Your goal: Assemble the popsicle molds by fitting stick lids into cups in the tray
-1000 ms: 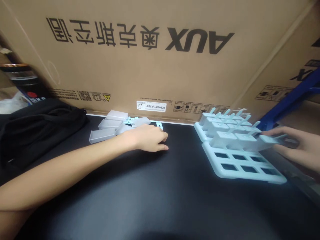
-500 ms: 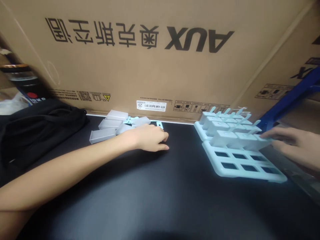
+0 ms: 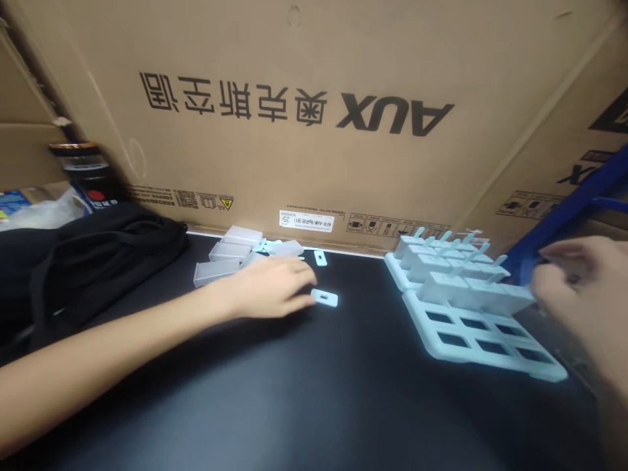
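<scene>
My left hand [image 3: 275, 288] reaches over the black tabletop with its fingers closed at one end of a small light blue slotted lid [image 3: 331, 299]. A second slotted lid [image 3: 320, 257] lies just beyond. Behind the hand are several translucent grey popsicle mould cups [image 3: 230, 252], partly covered by it. My right hand [image 3: 579, 281], blurred, hovers at the right beside the light blue popsicle mould rack [image 3: 422, 327], fingers apart and nothing visible in them. Light blue moulds [image 3: 444, 290] with upright sticks fill the rack's far part; its near slots hold nothing.
A large cardboard box [image 3: 304, 170] with upside-down print stands along the back. To the left lie a black cloth bag [image 3: 98, 261] and a dark bottle [image 3: 91, 176]. A blue metal bar [image 3: 564, 206] slants behind the right hand.
My left hand has drawn slightly left and nearer, and a slotted lid now shows at its fingertips. My right hand has come away from the corner mould. The view has shifted a little.
</scene>
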